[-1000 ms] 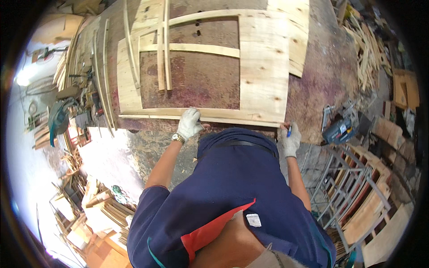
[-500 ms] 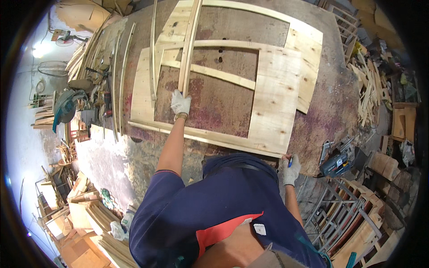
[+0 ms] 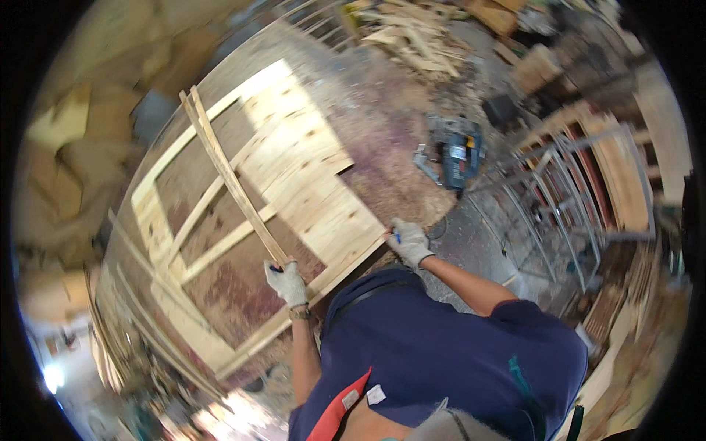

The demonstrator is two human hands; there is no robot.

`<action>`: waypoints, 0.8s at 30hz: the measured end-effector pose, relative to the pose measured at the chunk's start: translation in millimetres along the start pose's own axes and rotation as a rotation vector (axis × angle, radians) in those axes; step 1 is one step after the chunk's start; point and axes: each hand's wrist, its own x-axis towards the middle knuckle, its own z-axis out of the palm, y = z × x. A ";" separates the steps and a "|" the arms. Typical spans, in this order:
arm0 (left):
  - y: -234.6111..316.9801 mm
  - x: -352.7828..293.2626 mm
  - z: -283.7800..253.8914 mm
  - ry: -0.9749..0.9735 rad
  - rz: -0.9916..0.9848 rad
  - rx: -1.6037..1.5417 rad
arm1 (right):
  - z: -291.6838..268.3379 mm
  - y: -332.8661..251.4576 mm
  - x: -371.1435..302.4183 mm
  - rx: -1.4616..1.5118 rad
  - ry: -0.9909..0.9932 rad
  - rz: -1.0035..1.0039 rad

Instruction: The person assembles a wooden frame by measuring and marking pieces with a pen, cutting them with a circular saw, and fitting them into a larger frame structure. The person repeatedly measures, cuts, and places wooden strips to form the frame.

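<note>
My left hand [image 3: 285, 284], in a pale knit glove, is closed round the near end of two long wooden strips [image 3: 229, 176]. They slant away over a pale wooden frame [image 3: 323, 209] lying on a stained work surface [image 3: 375, 103]. A second wooden frame [image 3: 290, 103] lies partly under the first. My right hand [image 3: 409, 241], gloved too, is closed at the near right corner of the upper frame, its fingertips on the wood. Small blue spots show at the fingers of both hands; what they are I cannot tell.
A blue-and-black power tool [image 3: 456, 156] rests at the surface's right edge. Beyond it are a grey metal rack [image 3: 548, 198] with boards and a heap of wood scraps [image 3: 415, 33]. Thin loose strips [image 3: 158, 312] lie along the left side.
My view has turned right, so the scene appears rotated. My left hand has brought the strips rightward across the frame's opening and closer to me. My right hand stays at the frame's corner.
</note>
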 end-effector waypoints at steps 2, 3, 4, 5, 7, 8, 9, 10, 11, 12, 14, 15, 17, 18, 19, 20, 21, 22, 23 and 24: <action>7.2 -18.6 35.8 -0.098 -0.021 -0.108 | 1.4 -2.2 -0.3 -0.003 0.044 -0.003; 10.0 -21.2 55.4 -0.148 0.030 -0.117 | 1.4 -1.7 -1.1 -0.005 -0.016 0.060; 10.4 -26.2 75.7 -0.197 0.075 -0.127 | 2.7 -1.6 -0.6 -0.023 -0.032 0.093; 10.0 -30.6 96.2 -0.230 0.039 -0.102 | 3.4 -1.3 -1.6 0.012 0.001 0.060; 6.8 -42.6 129.6 -0.384 -0.015 -0.151 | 4.7 -0.6 -2.8 0.043 -0.020 0.079; 4.7 -50.7 142.8 -0.461 -0.031 -0.187 | 6.2 -1.9 -2.9 0.035 -0.003 0.111; 7.1 -50.6 160.9 -0.501 -0.096 0.043 | 5.7 -0.9 -5.9 0.070 0.008 0.113; 9.2 -55.3 173.7 -0.563 -0.086 0.016 | 5.9 -1.6 -8.9 0.112 0.009 0.121; 13.1 -59.9 189.2 -0.616 -0.077 -0.012 | 6.3 -2.8 -11.2 0.095 0.037 0.125; 19.9 -64.7 205.3 -0.663 -0.067 -0.047 | 6.6 -5.4 -14.1 0.071 0.081 0.118; 32.2 -73.9 219.2 -0.776 -0.100 -0.095 | 7.3 -7.9 -17.9 0.051 0.133 0.128; 38.5 -76.3 221.0 -0.819 -0.114 -0.054 | 8.2 -9.0 -18.9 0.054 0.140 0.143; 43.6 -80.6 214.1 -0.958 -0.166 -0.097 | 10.3 -7.8 -18.9 0.100 0.133 0.182; 41.3 -82.8 212.7 -0.886 -0.180 -0.123 | 11.9 -5.7 -19.0 0.079 0.130 0.176; 36.1 -77.6 190.9 -1.010 -0.401 -0.201 | 13.7 -3.8 -20.9 0.044 0.101 0.135; 29.7 -72.6 186.5 -0.892 -0.407 -0.321 | 16.3 -3.5 -16.3 0.102 0.209 0.075; 20.9 -65.3 181.6 -0.785 -0.406 -0.522 | 18.8 -2.3 -18.9 0.078 0.171 0.095; 11.6 -43.4 165.1 -0.793 -0.328 -0.324 | 14.7 4.9 -23.2 0.102 0.164 -0.033; -2.6 -37.7 150.4 -0.675 -0.219 -0.413 | 22.9 -1.0 -20.6 0.107 0.355 -0.057; -15.7 -22.0 130.8 -0.619 -0.218 -0.463 | 19.3 4.3 -20.3 -0.013 0.279 -0.108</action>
